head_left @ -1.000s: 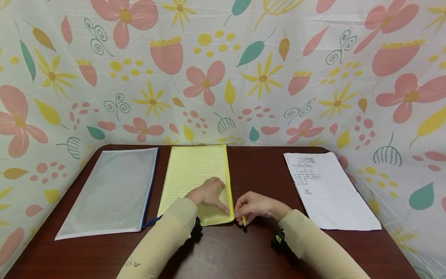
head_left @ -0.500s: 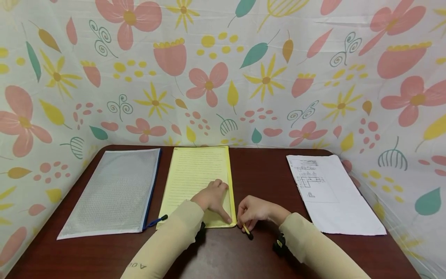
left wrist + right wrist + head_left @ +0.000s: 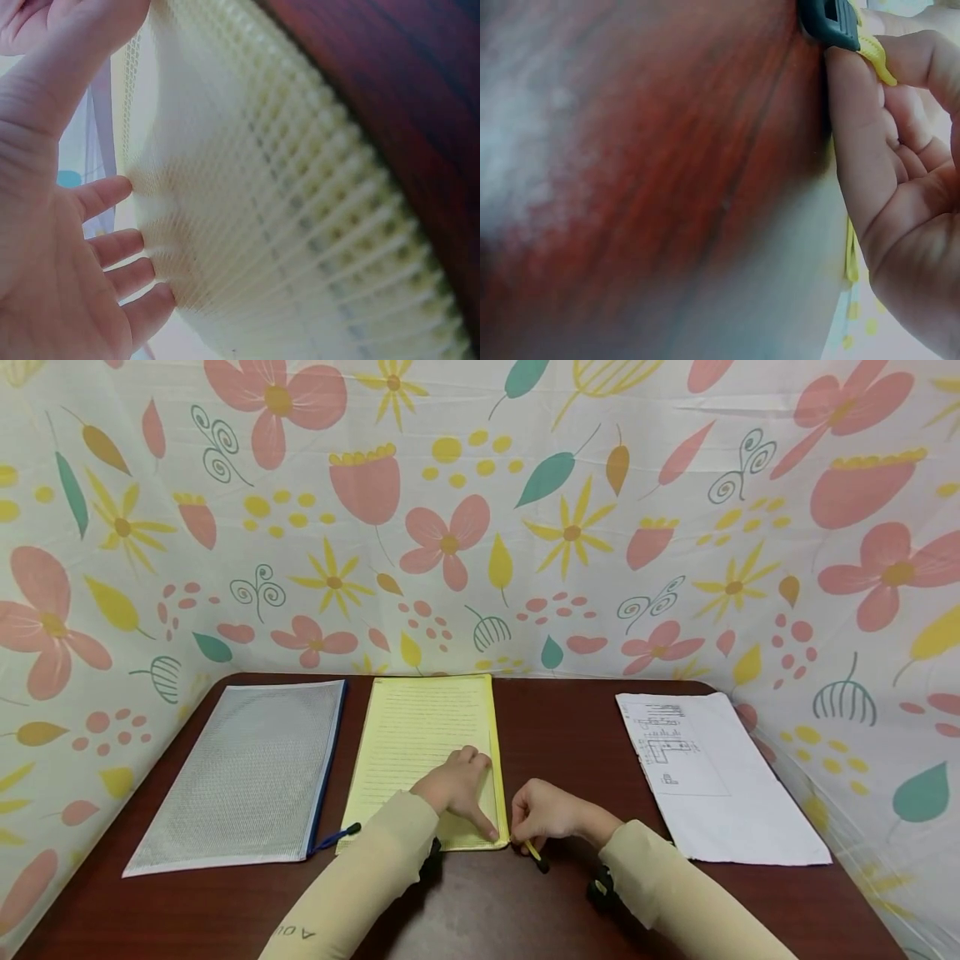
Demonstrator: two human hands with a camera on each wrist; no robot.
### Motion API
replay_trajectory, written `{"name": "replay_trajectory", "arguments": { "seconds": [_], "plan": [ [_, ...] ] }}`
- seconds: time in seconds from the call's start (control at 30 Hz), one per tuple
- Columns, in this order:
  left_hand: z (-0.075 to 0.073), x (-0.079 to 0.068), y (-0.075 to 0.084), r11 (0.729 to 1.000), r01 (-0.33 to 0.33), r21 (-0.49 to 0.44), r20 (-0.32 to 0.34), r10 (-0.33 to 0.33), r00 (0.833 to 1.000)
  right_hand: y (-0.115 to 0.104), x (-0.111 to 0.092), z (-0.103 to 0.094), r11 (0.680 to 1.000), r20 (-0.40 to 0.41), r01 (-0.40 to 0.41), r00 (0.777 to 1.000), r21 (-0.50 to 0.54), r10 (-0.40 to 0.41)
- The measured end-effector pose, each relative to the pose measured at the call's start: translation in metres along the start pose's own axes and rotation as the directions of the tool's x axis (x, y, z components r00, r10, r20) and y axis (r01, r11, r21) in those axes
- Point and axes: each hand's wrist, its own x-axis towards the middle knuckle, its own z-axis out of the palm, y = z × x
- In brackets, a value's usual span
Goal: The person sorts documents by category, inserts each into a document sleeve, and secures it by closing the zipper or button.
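Observation:
A yellow mesh zipper pouch (image 3: 427, 718) with a lined sheet showing through lies flat near the table's middle. My left hand (image 3: 457, 785) rests on its lower right part, fingers spread, the thumb near the bottom right corner. In the left wrist view several fingertips (image 3: 154, 300) touch the mesh. Just off that corner, my right hand (image 3: 551, 808) pinches the yellow cord of a zipper pull (image 3: 536, 853) between thumb and fingers. The pull's black end (image 3: 831, 22) sticks out past the thumb in the right wrist view. The zipper slider is hidden behind the fingers.
Left of the yellow pouch lies a clear mesh pouch (image 3: 240, 777) with a blue edge and a blue pull (image 3: 333, 837). White papers (image 3: 720, 777) with a printed drawing lie at the right. A flowered cloth (image 3: 480, 527) hangs behind the brown table (image 3: 480, 910).
The pull's black end has swung from hanging down to pointing out to the lower right. My left fingers have drawn slightly closer together on the pouch. In the last half second little has moved.

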Motion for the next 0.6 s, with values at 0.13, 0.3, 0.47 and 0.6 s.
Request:
{"name": "replay_trajectory", "arguments": {
  "seconds": [0.13,0.3,0.47,0.6],
  "plan": [
    [0.0,0.0,-0.001,1.0,-0.004,0.003,-0.005,0.004,1.0,0.001,0.002,0.0,0.999,-0.015,0.03,0.999,-0.014,-0.031],
    [0.001,0.001,-0.001,1.0,-0.001,0.019,-0.009,0.001,1.0,0.0,0.004,-0.001,0.999,-0.032,0.047,0.998,-0.016,-0.047],
    [0.002,0.002,-0.001,1.0,0.003,0.027,-0.005,-0.003,1.0,0.002,0.008,-0.005,0.999,-0.054,0.038,0.998,0.02,-0.037],
    [0.002,0.002,0.0,0.999,0.0,0.036,-0.003,0.0,1.0,0.004,0.012,-0.008,0.999,-0.075,0.035,0.997,0.031,-0.033]
  ]
}}
